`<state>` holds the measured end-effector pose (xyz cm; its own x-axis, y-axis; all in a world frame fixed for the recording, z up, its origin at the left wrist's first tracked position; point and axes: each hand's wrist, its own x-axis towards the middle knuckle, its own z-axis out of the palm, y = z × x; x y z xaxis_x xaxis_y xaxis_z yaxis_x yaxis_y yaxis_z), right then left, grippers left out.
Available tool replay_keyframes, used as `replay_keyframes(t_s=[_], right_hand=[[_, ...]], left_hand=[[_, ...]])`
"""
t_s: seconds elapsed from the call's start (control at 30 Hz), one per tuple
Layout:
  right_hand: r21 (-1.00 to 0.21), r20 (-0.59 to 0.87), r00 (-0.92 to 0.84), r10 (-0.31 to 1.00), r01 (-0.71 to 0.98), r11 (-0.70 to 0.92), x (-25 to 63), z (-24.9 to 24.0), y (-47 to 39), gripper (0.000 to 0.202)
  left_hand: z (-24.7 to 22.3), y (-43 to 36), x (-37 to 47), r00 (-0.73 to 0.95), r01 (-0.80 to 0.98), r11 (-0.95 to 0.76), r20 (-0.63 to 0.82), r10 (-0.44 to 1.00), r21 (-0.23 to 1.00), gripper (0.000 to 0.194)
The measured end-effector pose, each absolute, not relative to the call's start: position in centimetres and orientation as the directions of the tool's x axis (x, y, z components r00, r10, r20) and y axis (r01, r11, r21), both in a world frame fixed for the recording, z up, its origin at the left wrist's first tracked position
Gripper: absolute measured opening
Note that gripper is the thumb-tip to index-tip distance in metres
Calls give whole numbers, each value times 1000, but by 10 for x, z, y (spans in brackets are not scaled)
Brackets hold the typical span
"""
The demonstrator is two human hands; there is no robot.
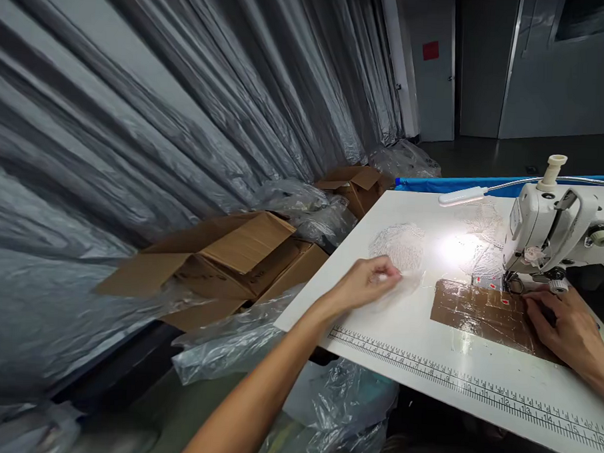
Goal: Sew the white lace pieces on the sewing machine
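Note:
My left hand (372,281) is closed in a pinch over the left part of the white sewing table (338,308). A thin, sheer, whitish piece of fabric (404,290), blurred and hard to make out, hangs at its fingertips. My right hand (570,328) rests beside the needle area of the white sewing machine (547,220). Its thumb and forefinger are apart, touching the brown taped sheet (473,314) near the presser foot (508,281); its other fingers are partly hidden. Pale lacy pieces (398,246) lie beyond my left hand, and more lacy pieces (485,258) lie left of the machine head.
A lit lamp (463,196) on a bendable arm shines onto the table. A printed ruler (445,378) runs along the front edge. Open cardboard boxes (245,251) and clear plastic bags (237,337) stand left of the table, before a silver curtain (187,101).

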<state>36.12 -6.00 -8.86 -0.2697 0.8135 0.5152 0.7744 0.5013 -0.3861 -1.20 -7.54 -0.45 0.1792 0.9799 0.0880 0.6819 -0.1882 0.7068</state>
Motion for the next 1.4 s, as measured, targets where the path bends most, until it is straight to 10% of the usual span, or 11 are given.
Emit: replay_keyframes(t_s=[0.17, 0.33, 0.6, 0.8, 0.97, 1.2, 1.4], right_hand=[[-779, 295, -421, 858, 414, 471, 347, -57, -76, 40], [-970, 97, -696, 712, 95, 225, 341, -40, -85, 68], [-999, -1, -646, 763, 41, 33, 331, -49, -81, 34], [-955, 152, -585, 797, 121, 272, 333, -43, -83, 25], [-975, -45, -618, 785, 197, 99, 337, -47, -80, 31], [-802, 20, -173, 985, 585, 119, 354, -41, -65, 15], [-618, 163, -78, 984, 769, 164, 371, -40, -56, 14]], left_hand=[[7, -93, 68, 586, 373, -324, 50, 809, 869, 17], [3, -89, 111, 629, 316, -524, 239, 740, 791, 15], [-20, -70, 108, 454, 379, -497, 311, 835, 780, 12], [-14, -78, 108, 431, 369, -260, 83, 899, 892, 21], [-18, -68, 92, 366, 450, -192, 16, 930, 872, 35], [-47, -43, 61, 445, 765, -531, 297, 845, 363, 30], [-43, -28, 89, 729, 514, -831, 402, 554, 213, 24]])
